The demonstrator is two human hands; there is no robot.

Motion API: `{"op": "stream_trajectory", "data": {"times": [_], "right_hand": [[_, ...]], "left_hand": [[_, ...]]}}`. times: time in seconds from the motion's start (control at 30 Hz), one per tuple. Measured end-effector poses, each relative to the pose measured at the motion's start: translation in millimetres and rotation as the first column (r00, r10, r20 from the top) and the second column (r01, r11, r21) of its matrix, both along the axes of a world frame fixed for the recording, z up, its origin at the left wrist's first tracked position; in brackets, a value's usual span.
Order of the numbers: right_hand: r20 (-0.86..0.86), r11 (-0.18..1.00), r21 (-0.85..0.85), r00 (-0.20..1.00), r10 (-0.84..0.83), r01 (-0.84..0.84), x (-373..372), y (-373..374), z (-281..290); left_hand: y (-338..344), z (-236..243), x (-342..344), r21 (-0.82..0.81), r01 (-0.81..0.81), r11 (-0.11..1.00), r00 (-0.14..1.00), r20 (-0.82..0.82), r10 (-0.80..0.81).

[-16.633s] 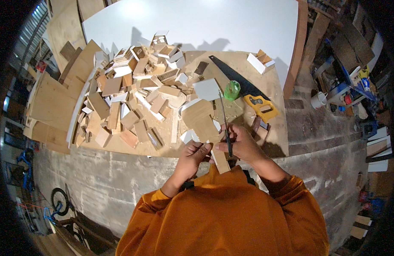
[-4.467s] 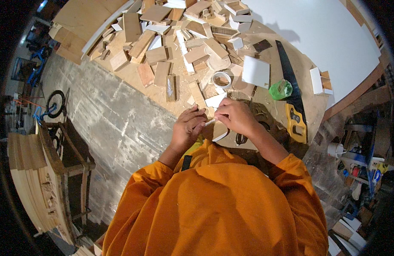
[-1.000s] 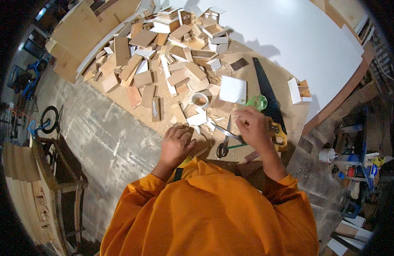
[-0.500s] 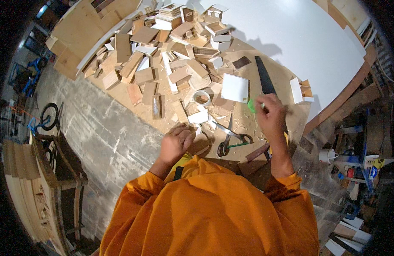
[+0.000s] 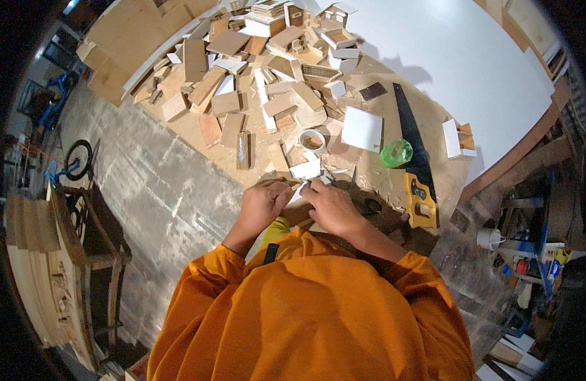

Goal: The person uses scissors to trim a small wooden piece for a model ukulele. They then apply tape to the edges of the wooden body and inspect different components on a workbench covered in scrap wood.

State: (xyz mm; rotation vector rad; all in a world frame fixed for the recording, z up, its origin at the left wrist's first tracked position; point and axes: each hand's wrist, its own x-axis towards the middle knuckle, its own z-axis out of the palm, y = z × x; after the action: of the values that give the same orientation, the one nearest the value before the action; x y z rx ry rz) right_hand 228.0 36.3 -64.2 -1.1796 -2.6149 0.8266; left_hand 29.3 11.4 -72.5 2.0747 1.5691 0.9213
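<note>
My left hand (image 5: 265, 206) is closed, its fingertips pinched on a small white piece (image 5: 297, 193) in front of my body. From the other side my right hand (image 5: 334, 208) reaches in, fingers bent and pressed together at that piece; whatever is in its fingertips is too small to make out. Just beyond lie other white scraps (image 5: 305, 169) and a roll of tape (image 5: 312, 140). The scissors (image 5: 372, 205) are mostly hidden by my right hand and its shadow. A translucent green round container (image 5: 396, 153) stands right of a white square panel (image 5: 362, 127).
A handsaw (image 5: 421, 200) with a yellow handle lies at the right of the table. A heap of wood offcuts (image 5: 229, 70) covers the far left. A small white and wood box (image 5: 458, 139) stands near the right edge. Shelving (image 5: 528, 238) stands beyond it.
My right hand has moved from beside the green container, left and nearer, to meet my left hand. The container and the saw handle now show fully. The scissors have become mostly covered.
</note>
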Motion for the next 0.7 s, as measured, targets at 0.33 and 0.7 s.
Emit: {"op": "stream_trajectory", "data": {"times": [0.33,0.7], "right_hand": [[0.060,0.998,-0.053,0.998,0.032,-0.029,-5,9,-1],[-0.002,0.991,-0.133,1.000,0.024,-0.024,-6,15,-5]], "left_hand": [[1,2,1,0.016,-0.002,1.000,0.998,0.067,0.001],[3,-3,-1,0.039,0.007,0.999,0.999,0.042,-0.009]]}}
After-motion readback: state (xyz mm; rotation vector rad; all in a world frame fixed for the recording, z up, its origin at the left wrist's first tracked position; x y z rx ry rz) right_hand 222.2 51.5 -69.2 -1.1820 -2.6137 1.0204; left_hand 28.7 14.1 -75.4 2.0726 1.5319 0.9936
